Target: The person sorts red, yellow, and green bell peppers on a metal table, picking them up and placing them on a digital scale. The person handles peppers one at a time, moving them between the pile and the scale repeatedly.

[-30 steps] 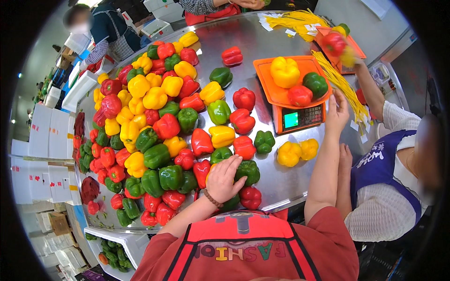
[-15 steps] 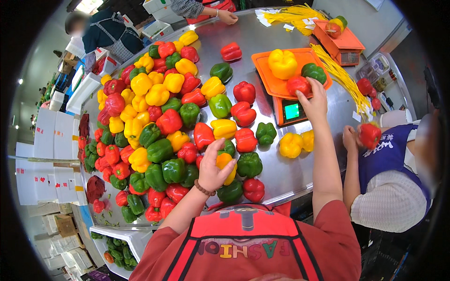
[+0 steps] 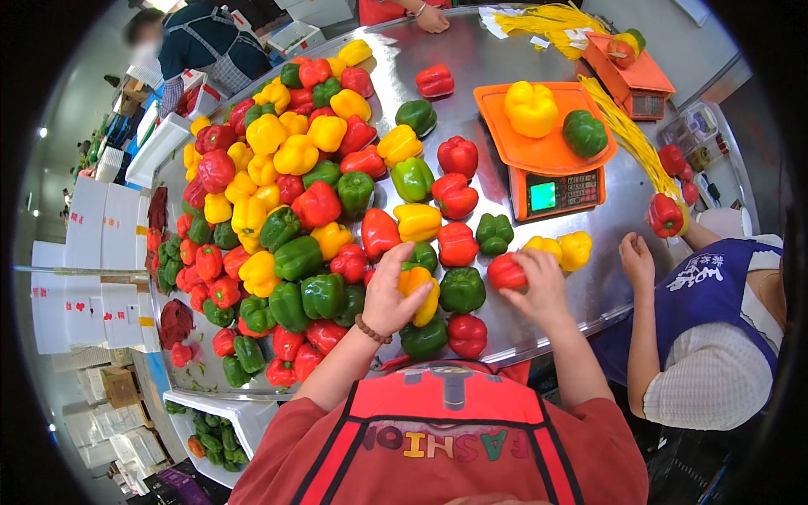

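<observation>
My right hand (image 3: 543,286) grips a red bell pepper (image 3: 505,271) low over the metal table, near two yellow bell peppers (image 3: 560,249). With fingers and thumb apart, my left hand (image 3: 390,295) is beside an orange-yellow bell pepper (image 3: 423,293), at the edge of the pile; whether it touches is unclear. On the orange tray (image 3: 497,109) of the scale (image 3: 566,195) sit a yellow bell pepper (image 3: 530,108) and a green one (image 3: 584,133). Loose red, green and yellow peppers stand between my hands and the scale.
A large heap of mixed bell peppers (image 3: 286,194) covers the table's left half. Yellow ties (image 3: 619,109) and a second orange scale (image 3: 629,71) are at the far right. A co-worker in a purple apron (image 3: 703,273) holds a red pepper (image 3: 665,215) at right. Another person's hand (image 3: 433,18) rests opposite.
My right hand has lifted the red bell pepper off the scale tray and brought it nearer to me. The yellow and green ones stay on the tray. My left hand remains open.
</observation>
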A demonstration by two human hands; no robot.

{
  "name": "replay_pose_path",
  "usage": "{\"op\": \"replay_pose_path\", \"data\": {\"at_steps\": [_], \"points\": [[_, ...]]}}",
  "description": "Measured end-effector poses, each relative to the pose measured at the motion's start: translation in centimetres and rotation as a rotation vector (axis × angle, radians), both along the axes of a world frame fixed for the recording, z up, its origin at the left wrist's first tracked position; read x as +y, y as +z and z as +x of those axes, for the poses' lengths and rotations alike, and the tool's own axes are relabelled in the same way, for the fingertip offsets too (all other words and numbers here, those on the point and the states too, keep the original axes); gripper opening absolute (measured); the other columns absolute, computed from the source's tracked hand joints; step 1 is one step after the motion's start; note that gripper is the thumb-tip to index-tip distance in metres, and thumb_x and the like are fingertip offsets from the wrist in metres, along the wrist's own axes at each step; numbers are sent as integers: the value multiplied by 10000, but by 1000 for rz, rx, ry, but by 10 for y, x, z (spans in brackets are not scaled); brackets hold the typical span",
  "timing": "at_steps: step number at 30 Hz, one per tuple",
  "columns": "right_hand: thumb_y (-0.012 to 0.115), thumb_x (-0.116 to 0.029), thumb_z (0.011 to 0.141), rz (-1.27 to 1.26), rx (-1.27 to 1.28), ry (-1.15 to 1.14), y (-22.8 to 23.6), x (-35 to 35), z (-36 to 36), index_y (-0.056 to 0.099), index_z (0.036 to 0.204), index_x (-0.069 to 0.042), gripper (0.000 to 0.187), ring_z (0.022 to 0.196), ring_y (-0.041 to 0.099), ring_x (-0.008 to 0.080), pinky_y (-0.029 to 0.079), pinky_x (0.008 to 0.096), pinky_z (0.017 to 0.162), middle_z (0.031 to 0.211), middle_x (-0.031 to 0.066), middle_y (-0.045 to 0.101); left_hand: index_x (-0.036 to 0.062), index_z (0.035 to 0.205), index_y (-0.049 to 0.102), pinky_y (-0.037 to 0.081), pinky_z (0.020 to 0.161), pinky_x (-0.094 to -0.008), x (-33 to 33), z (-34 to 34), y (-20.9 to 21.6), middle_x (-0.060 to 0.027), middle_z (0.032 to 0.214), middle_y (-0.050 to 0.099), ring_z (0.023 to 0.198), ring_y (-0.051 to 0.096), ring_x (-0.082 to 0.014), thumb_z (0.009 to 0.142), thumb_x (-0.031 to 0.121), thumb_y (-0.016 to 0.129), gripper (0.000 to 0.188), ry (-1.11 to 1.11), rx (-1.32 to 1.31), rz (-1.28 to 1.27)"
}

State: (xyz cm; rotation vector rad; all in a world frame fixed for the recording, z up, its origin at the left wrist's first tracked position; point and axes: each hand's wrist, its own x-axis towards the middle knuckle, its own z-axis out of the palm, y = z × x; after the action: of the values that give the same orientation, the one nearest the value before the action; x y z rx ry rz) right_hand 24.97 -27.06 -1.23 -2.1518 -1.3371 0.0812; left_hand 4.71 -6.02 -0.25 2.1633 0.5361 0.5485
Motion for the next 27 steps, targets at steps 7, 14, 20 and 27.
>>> {"op": "replay_pose_path", "data": {"at_steps": [7,14,20,27], "points": [[809,-232,631,-44,-46,269,-8,-11,-61,580,1194,-115,619,1147,508,313,433,431,934,1254,116,528,59,1327,472,390,1032,-428,-10,-14,21,-147,1358,488,1242,470,-353,654,272,835,794,-251,293,198],[828,-237,628,-83,108,455,-37,-32,-82,538,1289,-171,725,1166,506,333,439,447,964,1329,138,488,53,1323,472,389,1034,-434,-8,-24,8,-161,1339,498,1227,480,-351,657,235,830,777,-194,248,184],[843,-210,632,149,446,256,-3,-29,-60,516,1295,-79,751,1223,485,363,410,435,1022,1344,183,468,49,1307,484,398,1024,-447,-9,-23,7,-168,1315,505,1203,490,-359,669,244,816,745,-188,226,192],[848,-178,605,364,400,41,9,-4,-25,510,1288,-69,770,1229,488,353,399,426,1038,1338,185,484,43,1305,487,401,1022,-442,-6,-28,9,-179,1312,507,1199,492,-368,682,257,807,733,-151,212,187]]}}
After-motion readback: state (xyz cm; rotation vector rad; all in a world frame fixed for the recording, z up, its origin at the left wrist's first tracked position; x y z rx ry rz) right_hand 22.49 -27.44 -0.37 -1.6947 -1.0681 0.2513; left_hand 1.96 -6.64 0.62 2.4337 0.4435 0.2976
